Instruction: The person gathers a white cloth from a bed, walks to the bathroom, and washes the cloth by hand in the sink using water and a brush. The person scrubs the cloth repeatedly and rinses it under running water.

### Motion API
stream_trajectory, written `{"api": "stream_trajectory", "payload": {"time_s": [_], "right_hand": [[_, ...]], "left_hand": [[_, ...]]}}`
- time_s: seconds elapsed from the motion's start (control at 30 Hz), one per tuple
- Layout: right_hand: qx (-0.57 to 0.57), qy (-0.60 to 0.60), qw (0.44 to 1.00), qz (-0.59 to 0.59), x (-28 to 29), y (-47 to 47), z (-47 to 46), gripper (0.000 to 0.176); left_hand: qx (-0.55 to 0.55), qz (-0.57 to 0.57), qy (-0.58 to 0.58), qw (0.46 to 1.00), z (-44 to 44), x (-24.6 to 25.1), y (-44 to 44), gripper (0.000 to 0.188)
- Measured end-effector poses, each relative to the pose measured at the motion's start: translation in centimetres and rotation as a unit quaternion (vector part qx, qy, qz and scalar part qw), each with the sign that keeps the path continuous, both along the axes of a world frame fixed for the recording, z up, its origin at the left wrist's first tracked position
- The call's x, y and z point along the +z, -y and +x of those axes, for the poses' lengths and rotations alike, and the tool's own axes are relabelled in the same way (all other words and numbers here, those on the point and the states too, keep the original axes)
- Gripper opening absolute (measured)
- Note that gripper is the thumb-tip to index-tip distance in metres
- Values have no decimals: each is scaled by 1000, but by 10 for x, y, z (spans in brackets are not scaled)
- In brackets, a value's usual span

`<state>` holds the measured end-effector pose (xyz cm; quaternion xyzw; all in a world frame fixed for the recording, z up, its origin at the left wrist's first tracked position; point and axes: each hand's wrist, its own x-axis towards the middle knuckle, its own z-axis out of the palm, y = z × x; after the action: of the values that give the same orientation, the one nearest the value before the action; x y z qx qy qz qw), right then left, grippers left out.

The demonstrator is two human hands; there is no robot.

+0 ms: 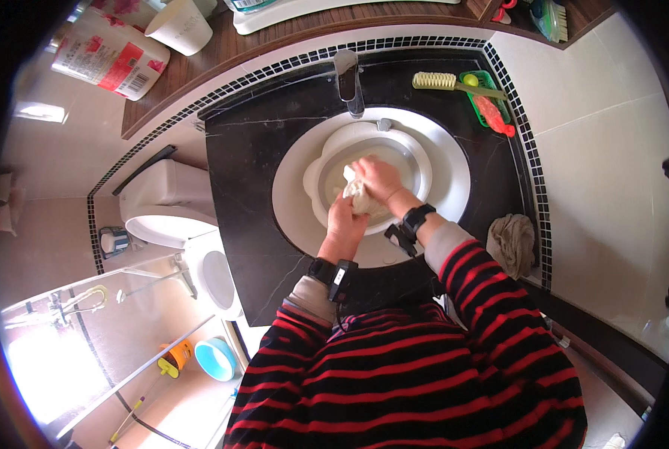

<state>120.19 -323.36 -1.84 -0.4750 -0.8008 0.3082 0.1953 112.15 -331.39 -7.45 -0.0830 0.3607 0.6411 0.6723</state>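
Both my hands are over a white plastic basin [343, 134] that stands in the oval white washbasin [452, 179]. My left hand [346, 220] grips the lower side of a wet, bunched white cloth [358, 196]. From above and to the right, my right hand [377, 178] closes on the same cloth, and a white end sticks out by its fingers. Cloudy water [390, 157] lies in the basin under the hands. The chrome faucet [350, 84] stands behind the basin. What the fingertips do inside the folds is hidden.
On the black stone counter [244, 196], a scrubbing brush [435, 81] rests partly on a green soap tray [483, 84] beside a red mesh bag [494, 115]. A grey-brown cloth [511, 244] lies at the right edge. A wooden shelf [227, 50] with bottles and a cup overhangs the back; a toilet [216, 275] stands left.
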Motion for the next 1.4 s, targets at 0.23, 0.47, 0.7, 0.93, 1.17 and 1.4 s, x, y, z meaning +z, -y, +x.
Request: {"api": "stream_trajectory", "payload": {"time_s": [0.23,0.47,0.7,0.93,1.17,1.4], "right_hand": [[51,-103,991,63,-7,18,-13,28],[90,-51,994,-20,4,21,-10,29],[56,4,998,-6,5,-5,3,30],[98,-132,984,70,1,24,0,26],[-65,-188,977,-74,-30,-29,43,37],[-73,-472,643,-599,-17,-11,70,50]], "left_hand": [[41,16,136,990,-15,15,1,31],[54,325,102,939,-11,1,-2,28],[40,-71,-37,996,-2,4,13,36],[8,179,17,984,-12,25,-3,35],[43,72,-57,995,-3,80,-3,42],[60,93,-4,994,-12,83,-10,46]]}}
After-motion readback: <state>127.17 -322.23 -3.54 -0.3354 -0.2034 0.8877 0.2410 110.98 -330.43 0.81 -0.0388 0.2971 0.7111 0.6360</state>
